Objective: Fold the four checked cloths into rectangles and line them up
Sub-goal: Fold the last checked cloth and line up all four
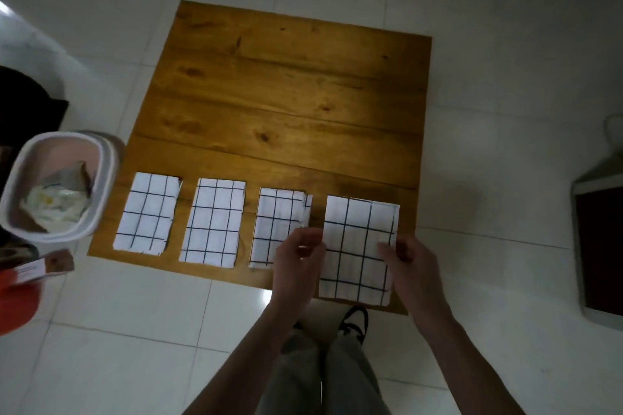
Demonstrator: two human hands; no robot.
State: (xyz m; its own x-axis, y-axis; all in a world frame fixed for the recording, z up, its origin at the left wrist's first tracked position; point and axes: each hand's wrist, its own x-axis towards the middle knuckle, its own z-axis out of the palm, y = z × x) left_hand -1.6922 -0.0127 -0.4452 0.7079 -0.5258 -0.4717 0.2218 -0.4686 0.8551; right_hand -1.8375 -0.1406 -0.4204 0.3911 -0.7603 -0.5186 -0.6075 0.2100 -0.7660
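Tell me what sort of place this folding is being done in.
Probably a room in a home, on the floor: a wooden board lies flat on white floor tiles, a pink waste bin holding rubbish stands beside it, and the person stands over the checked cloths.

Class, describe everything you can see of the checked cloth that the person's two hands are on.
The rightmost cloth is white with a dark grid of thin lines, folded into an upright rectangle. It lies flat at the near right corner of the wooden board, last in a row of four and set nearer than the others. The left hand pinches its left edge and the right hand its right edge. Its top right shows a layered fold.
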